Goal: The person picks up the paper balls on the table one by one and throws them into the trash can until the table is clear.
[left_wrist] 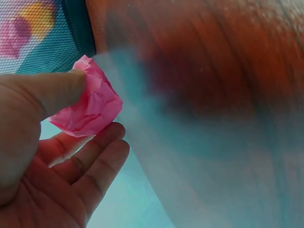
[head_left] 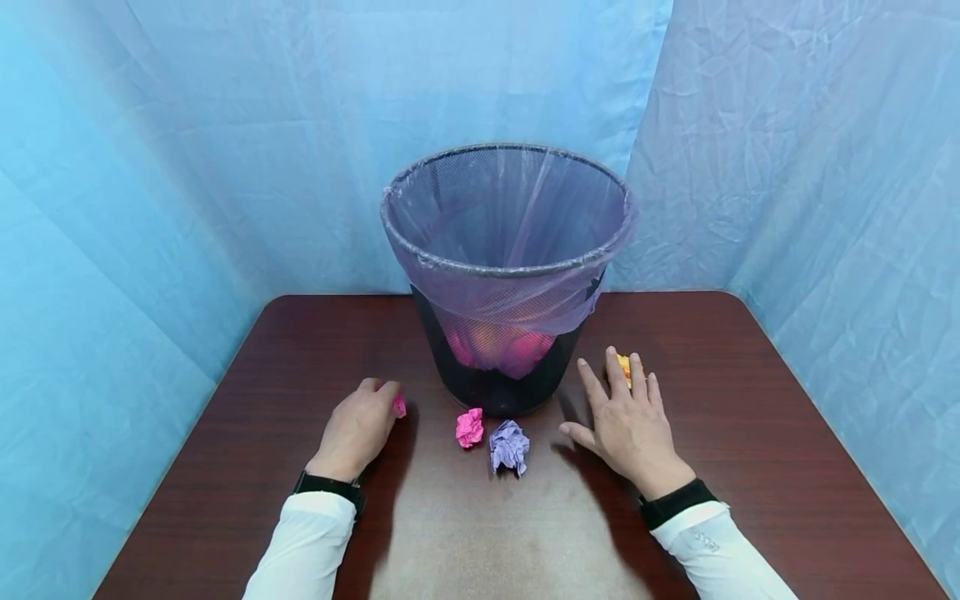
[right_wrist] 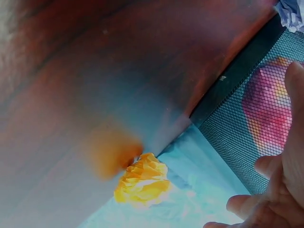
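Note:
My left hand (head_left: 358, 429) pinches a crumpled pink paper ball (left_wrist: 92, 102) between thumb and fingers, left of the bin; in the head view only a bit of the ball shows past the fingers. My right hand (head_left: 633, 425) is spread with straight fingers over the table at the right. Just beyond its fingertips lies a crumpled yellow paper ball (right_wrist: 144, 180), partly hidden by the fingers in the head view. Between the hands, in front of the bin, sit another pink paper ball (head_left: 469, 427) and a purple paper ball (head_left: 510, 448) side by side.
A black mesh waste bin (head_left: 498, 396) with a translucent purple liner (head_left: 517, 304) stands at the table's back middle. Pink and yellow paper balls show through its mesh. Blue cloth (head_left: 300, 150) hangs behind and beside the brown table (head_left: 487, 542).

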A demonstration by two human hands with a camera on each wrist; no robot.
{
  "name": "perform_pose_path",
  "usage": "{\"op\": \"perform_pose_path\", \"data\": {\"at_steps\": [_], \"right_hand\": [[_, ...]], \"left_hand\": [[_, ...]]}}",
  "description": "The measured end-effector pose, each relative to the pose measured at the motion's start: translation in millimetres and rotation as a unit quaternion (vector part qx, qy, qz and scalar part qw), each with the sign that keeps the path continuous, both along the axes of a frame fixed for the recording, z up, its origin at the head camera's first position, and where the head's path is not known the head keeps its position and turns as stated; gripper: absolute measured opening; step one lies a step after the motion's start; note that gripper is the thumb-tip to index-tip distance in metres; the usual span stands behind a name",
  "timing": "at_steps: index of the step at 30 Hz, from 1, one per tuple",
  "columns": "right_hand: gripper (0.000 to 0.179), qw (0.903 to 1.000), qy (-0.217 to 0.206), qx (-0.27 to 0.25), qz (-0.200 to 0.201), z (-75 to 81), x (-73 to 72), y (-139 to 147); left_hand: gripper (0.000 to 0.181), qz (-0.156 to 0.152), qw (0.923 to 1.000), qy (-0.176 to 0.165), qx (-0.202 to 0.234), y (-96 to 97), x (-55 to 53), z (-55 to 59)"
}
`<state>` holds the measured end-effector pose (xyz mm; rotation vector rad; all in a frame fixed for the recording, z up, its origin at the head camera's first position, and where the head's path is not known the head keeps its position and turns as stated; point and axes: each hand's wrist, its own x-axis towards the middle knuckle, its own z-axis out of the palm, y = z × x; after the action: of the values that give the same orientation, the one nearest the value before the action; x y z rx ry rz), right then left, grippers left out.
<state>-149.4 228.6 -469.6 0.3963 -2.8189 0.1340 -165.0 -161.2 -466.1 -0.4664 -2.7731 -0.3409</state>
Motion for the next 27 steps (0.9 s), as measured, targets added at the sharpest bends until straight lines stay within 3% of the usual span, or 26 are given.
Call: {"op": "perform_pose_path", "data": {"at_steps": [9, 14, 20, 27], "right_hand": [[0.094, 0.9999, 0.011, -0.011, 0.002, 6.7, -2.3, 2.2], [0.095, 0.9997, 0.023, -0.009, 0.005, 11.2, -3.4, 2.9], [0.097, 0.9998, 0.015, -0.014, 0.001, 19.0, -5.5, 3.7], [0.096, 0.9995, 0.028, -0.015, 0.000, 28.6, -8.8, 4.6]], "left_hand": [[0.006, 0.009, 0.9997, -0.019, 0.015, -2.1, 4.3, 15.2], [0.007, -0.001, 0.9998, 0.012, 0.013, -3.4, 7.4, 23.6], [0.025, -0.013, 0.9982, 0.053, 0.024, -5.3, 10.1, 34.6], [0.026, -0.021, 0.9955, 0.083, 0.040, -5.2, 10.3, 50.7]]}}
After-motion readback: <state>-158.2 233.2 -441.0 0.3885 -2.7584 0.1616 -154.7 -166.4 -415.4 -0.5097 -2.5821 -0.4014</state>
